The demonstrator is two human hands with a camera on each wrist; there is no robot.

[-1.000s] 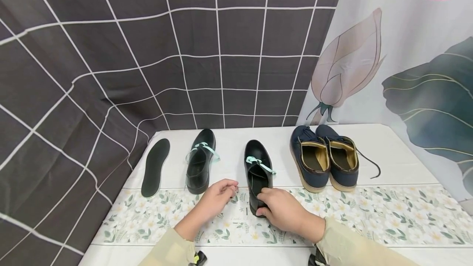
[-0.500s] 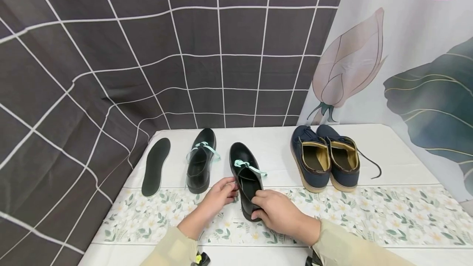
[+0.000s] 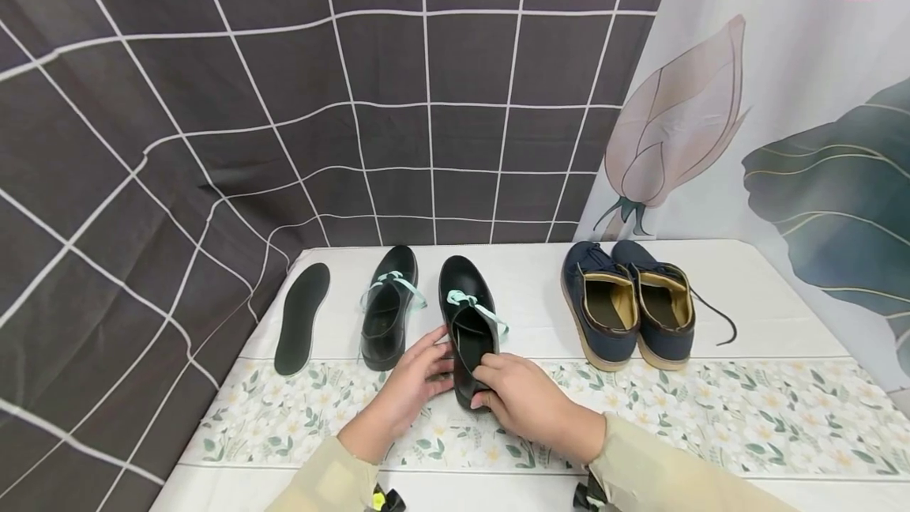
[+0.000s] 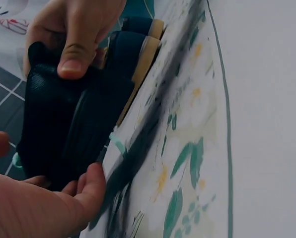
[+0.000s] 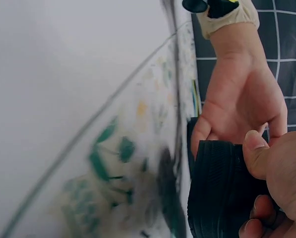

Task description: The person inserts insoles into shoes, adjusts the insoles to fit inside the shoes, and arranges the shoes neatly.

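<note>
In the head view, a black lace-up shoe (image 3: 465, 283) with mint-green laces is between my hands. My right hand (image 3: 529, 401) pinches its heel collar, thumb outside the heel and fingers inside the opening. My left hand (image 3: 412, 385) is at the shoe's left side, its fingers extended along the side and sole. In the left wrist view the shoe (image 4: 53, 119) is raised above the cloth, with a dark shadow below. The matching black shoe (image 3: 384, 330), also with mint-green laces, stands to the left. Farther left lies a flat dark insole (image 3: 302, 318).
A pair of navy shoes (image 3: 604, 314) with tan soles stands at the right, a loose dark lace trailing from one. The table's white cover has a floral band (image 3: 711, 417) near the front. A dark grid-patterned curtain (image 3: 462, 141) hangs behind and on the left.
My right hand has lifted the shoe and carried it left, its toe now tipped more upright. My left hand has come to the shoe's left side, from beside it to touching it.
</note>
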